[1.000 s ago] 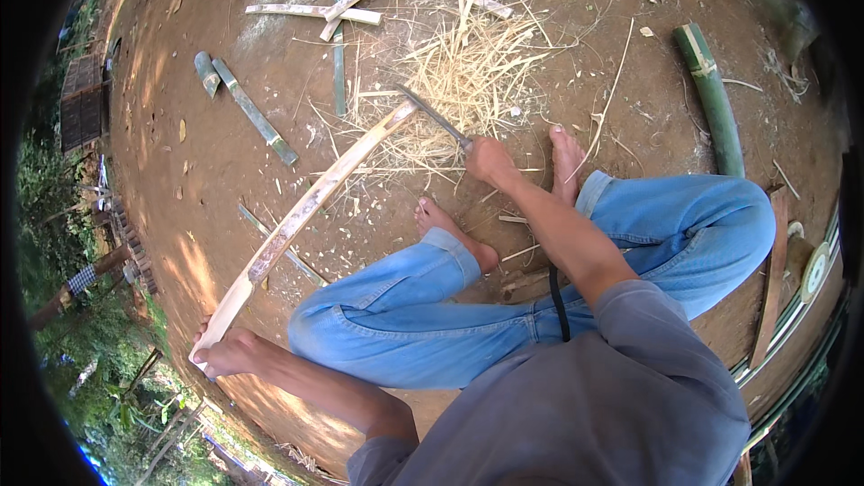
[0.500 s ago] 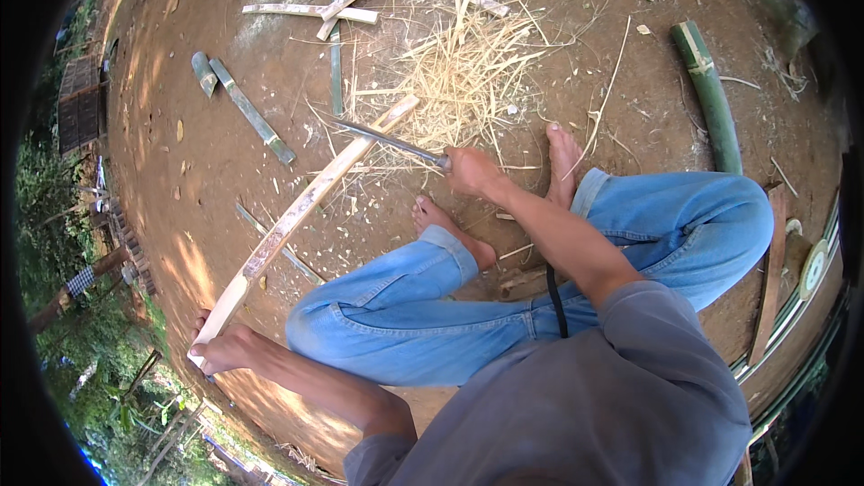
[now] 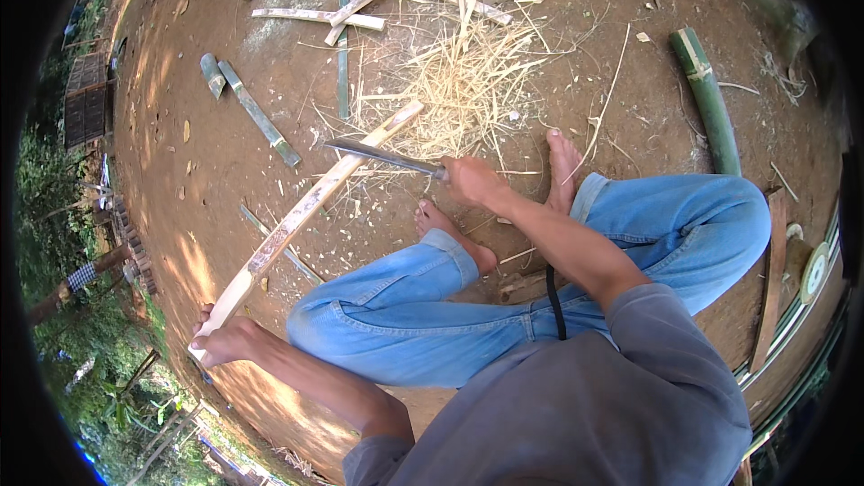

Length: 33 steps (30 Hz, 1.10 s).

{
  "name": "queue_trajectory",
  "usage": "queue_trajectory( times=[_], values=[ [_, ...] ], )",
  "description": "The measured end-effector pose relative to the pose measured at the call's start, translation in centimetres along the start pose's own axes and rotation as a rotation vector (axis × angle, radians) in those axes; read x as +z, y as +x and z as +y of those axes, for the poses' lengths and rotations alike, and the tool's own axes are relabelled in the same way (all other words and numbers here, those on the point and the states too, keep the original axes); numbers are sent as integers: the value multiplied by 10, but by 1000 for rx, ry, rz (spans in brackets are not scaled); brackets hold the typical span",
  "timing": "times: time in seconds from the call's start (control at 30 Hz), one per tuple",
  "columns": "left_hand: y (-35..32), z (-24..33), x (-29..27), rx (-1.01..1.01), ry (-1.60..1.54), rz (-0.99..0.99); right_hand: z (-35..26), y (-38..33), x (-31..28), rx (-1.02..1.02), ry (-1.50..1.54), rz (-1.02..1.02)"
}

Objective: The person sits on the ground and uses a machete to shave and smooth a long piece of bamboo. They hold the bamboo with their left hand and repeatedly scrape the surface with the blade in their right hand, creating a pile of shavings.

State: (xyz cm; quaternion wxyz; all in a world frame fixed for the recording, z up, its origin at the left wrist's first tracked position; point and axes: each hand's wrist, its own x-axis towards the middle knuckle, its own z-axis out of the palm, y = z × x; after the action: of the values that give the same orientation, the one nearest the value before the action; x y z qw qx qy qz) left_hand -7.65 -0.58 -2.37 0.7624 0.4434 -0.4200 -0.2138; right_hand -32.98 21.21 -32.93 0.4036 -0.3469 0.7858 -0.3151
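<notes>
My left hand point(image 3: 222, 342) is closed round the near end of a long pale bamboo strip point(image 3: 290, 225), which slants away to the upper right. Its inner face carries dark flecks along the middle. In my right hand point(image 3: 472, 182) is the handle of a long-bladed knife point(image 3: 385, 156), the fingers wrapped round it. The blade points left and crosses the strip near its far end, its broad side showing. From this view I cannot tell whether the edge bites into the bamboo.
A heap of pale shavings point(image 3: 463, 94) lies beyond my bare feet. Several split bamboo strips point(image 3: 319, 17) are piled at the far side. Green bamboo pieces point(image 3: 256, 112) rest on the dirt at left, and a thick green bamboo length point(image 3: 709, 103) lies at right, near my knee.
The knife has slid a short way along the bamboo strip toward me, and its blade has turned to show more of its broad side. My left hand keeps its hold.
</notes>
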Motion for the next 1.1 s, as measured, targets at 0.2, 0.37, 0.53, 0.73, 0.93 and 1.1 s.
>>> queue_trajectory(
  times=[0.2, 0.37, 0.53, 0.73, 0.93, 1.1],
  values=[
    [3, 0, -2, 2, 40, 38, -13, -9, -11, 37, -10, -27],
    [-4, 2, 8, -9, 30, 108, 7, 5, -11, 150, 55, 12],
    [-3, 2, -2, 5, 1, 17, 7, -3, -14, 52, -53, -57],
    [4, 0, -5, 29, 15, 37, -11, 0, -16, 10, -102, -100],
    [-1, 0, 1, -12, 38, 42, 17, 20, -11, 140, -72, -36],
    [-10, 7, 8, 17, 36, 65, 28, 22, -16, 191, 17, -31]
  ],
)
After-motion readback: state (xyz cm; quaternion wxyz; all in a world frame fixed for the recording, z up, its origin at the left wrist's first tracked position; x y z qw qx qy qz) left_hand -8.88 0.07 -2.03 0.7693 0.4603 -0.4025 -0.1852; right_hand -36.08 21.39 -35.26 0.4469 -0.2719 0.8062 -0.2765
